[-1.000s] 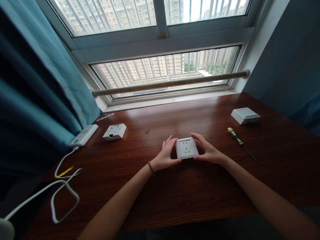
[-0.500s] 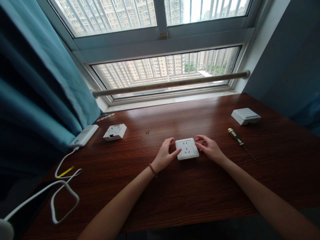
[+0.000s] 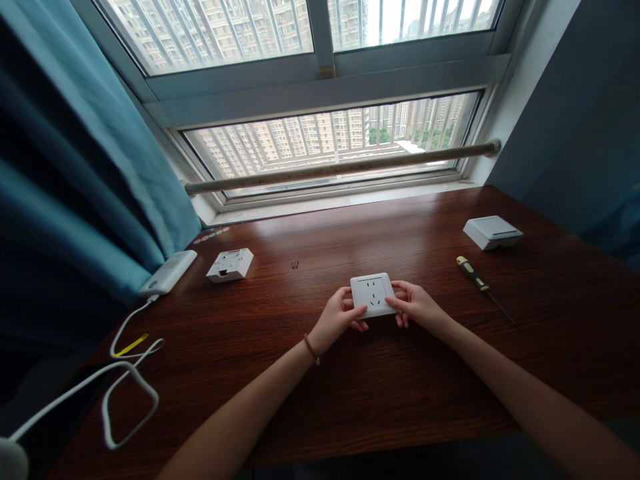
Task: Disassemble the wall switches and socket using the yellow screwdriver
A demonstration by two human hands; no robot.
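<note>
A white wall socket (image 3: pixel 373 293) with several dark slots faces up between my hands, near the middle of the table. My left hand (image 3: pixel 341 312) grips its left edge, thumb on top and fingers beneath. On the opposite edge, my right hand (image 3: pixel 413 304) holds it the same way, thumb on the face. The socket's underside is hidden. Two small screws (image 3: pixel 295 265) lie to the left of the socket. Farther left sits an open white mounting box (image 3: pixel 231 265). To the right lies a screwdriver (image 3: pixel 472 273) with a dark and yellowish handle.
On the dark wooden table (image 3: pixel 320 387), a white box (image 3: pixel 493 232) stands at the far right. A white power bank (image 3: pixel 169 273) with a white cable (image 3: pixel 120 332) lies at the left beside the blue curtain (image 3: pixel 107 127). Behind the table is a window with a rail (image 3: pixel 345 168).
Both hands have closed on the socket's side edges, with fingers now under it. The socket appears slightly raised and tilted. The other objects stay where they were.
</note>
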